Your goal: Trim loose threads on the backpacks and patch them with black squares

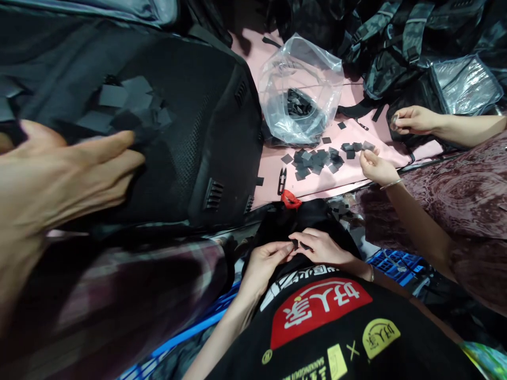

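My left hand [268, 262] and my right hand [322, 248] meet close to my chest, over black fabric [309, 214] in my lap. Their fingertips pinch a small black square piece [295, 244] between them, with both hands closed on it. A red tab [290, 198] sticks out at the far edge of the fabric. More of these black square pieces [317, 160] lie scattered on the pink table [273, 163] beyond, beside a clear plastic bag [299, 89] that holds further pieces.
A big black backpack [190, 126] lies to the left with square pieces on it, and a co-worker's open hand [59, 179] reaches over it. At right, another person's two hands [378, 166] handle pieces. Small black snips [281, 180] lie on the table. More bags [400, 42] are piled behind.
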A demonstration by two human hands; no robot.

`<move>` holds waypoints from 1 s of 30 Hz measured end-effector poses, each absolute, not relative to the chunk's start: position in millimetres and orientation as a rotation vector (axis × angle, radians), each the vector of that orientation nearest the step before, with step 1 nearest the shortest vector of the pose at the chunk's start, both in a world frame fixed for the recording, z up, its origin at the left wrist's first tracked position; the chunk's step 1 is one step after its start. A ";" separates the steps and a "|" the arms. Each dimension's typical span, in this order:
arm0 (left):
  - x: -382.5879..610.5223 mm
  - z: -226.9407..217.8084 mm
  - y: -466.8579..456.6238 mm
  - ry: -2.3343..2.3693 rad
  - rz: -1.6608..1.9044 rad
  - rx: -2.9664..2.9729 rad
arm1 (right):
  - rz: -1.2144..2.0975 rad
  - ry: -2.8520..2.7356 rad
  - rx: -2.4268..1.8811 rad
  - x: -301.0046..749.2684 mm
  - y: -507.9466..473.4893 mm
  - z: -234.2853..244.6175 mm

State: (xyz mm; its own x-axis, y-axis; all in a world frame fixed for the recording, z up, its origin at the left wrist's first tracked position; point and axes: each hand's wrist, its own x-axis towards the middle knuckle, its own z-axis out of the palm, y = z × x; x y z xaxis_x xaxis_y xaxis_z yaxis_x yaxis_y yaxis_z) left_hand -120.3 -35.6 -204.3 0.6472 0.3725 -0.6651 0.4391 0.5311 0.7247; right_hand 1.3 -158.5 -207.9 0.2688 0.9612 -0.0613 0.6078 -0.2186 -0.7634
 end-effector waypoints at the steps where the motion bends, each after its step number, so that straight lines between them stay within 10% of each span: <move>1: -120.4 -204.1 -35.8 0.910 -0.042 1.055 | 0.734 -1.404 -1.920 1.3 -158.2 -207.7; 30: -126.0 -205.5 -36.7 0.915 0.087 1.180 | 1.213 -0.468 -1.600 8.7 -151.3 -204.9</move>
State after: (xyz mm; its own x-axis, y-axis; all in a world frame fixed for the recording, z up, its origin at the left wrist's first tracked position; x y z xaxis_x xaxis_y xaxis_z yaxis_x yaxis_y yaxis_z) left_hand -126.0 -36.7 -205.5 0.6510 0.5040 -0.5676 0.3886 0.4211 0.8196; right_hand 8.7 -151.3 -204.9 0.4147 0.7782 -0.4716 -0.2598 -0.3954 -0.8810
